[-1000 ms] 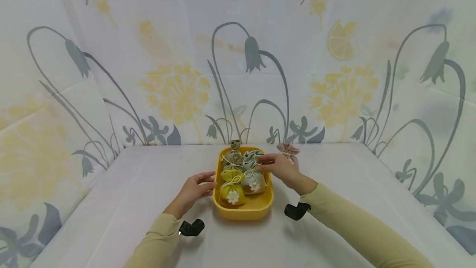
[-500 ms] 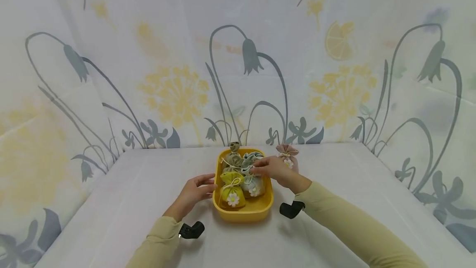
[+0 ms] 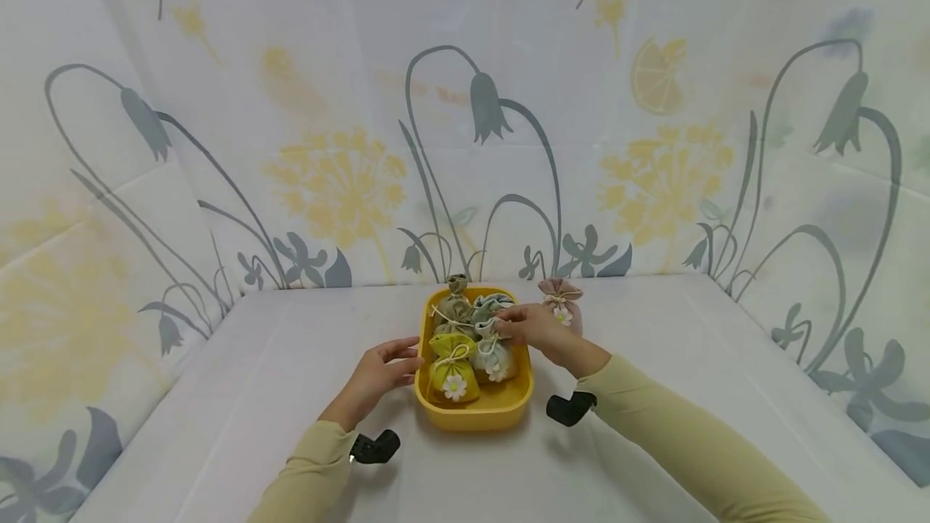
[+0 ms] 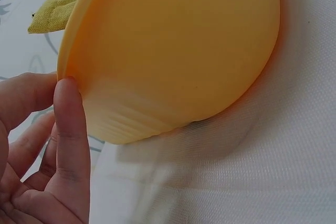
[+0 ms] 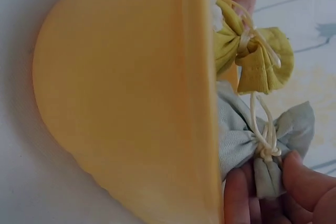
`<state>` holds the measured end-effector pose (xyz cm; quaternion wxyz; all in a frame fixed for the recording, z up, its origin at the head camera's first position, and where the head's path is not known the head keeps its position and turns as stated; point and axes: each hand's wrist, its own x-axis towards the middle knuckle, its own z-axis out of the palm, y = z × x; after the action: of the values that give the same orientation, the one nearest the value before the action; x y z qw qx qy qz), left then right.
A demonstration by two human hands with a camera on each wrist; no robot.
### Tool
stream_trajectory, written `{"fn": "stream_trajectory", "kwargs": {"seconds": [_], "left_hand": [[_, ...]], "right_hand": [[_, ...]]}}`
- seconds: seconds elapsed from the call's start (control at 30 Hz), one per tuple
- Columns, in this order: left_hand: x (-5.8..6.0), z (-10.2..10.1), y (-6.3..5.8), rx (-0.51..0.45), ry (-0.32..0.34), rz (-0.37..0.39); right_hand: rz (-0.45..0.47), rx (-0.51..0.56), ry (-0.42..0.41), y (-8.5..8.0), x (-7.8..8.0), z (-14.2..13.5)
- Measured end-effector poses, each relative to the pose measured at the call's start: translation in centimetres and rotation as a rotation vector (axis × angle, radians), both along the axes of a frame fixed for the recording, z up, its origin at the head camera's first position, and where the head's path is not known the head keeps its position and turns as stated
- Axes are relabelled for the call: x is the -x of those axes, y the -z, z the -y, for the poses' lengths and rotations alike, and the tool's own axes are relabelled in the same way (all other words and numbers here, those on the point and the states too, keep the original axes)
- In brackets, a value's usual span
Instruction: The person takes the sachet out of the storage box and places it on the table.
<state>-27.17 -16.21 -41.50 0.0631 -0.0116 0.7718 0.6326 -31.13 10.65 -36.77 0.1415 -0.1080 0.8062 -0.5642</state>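
In the head view a yellow plastic basin [image 3: 475, 420] holds several small drawstring cloth pouches. My left hand [image 3: 378, 374] is at the basin's left side. Its thumb [image 4: 71, 114] lies against the outer wall at the rim, and the index fingertip is hidden behind that rim. At the basin's right half, my right hand [image 3: 548, 335] pinches the gathered top of a pale grey-green pouch [image 3: 492, 361] with a white daisy. Beside that pouch, on its left, sits a yellow-green pouch [image 3: 454, 374], also with a daisy.
Behind these, an olive-brown pouch [image 3: 454, 315] and another grey-green pouch [image 3: 491, 303] stand in the basin. A dusty-pink pouch [image 3: 562, 303] is on the white table [image 3: 291, 361], behind my right hand. A flower-printed cloth [image 3: 465, 119] hangs at the back.
My right hand has moved slightly left and down onto the top of the pale grey-green pouch. My left hand has stayed at the basin's side.
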Motion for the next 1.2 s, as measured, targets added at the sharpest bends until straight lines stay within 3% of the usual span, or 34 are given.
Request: {"fn": "stream_trajectory", "kwargs": {"seconds": [0.23, 0.57, 0.7, 0.97, 1.2], "left_hand": [[-0.2, -0.2, -0.1, 0.012, -0.008, 0.003], [-0.6, -0.1, -0.3, 0.002, 0.010, -0.022], [-0.7, 0.0, -0.4, 0.007, 0.034, -0.038], [-0.3, -0.3, -0.3, 0.006, -0.017, 0.004], [-0.3, -0.2, -0.3, 0.008, -0.002, -0.005]], "right_hand": [[-0.039, 0.069, 0.048, -0.3, -0.5, -0.1], [-0.131, 0.117, 0.052, -2.1, -2.2, -0.8], [-0.126, 0.154, 0.070, -2.8, -2.9, -1.3], [-0.157, 0.210, 0.066, -3.9, -4.4, -2.6], [-0.167, 0.211, 0.072, -4.3, -5.5, -3.7]]}}
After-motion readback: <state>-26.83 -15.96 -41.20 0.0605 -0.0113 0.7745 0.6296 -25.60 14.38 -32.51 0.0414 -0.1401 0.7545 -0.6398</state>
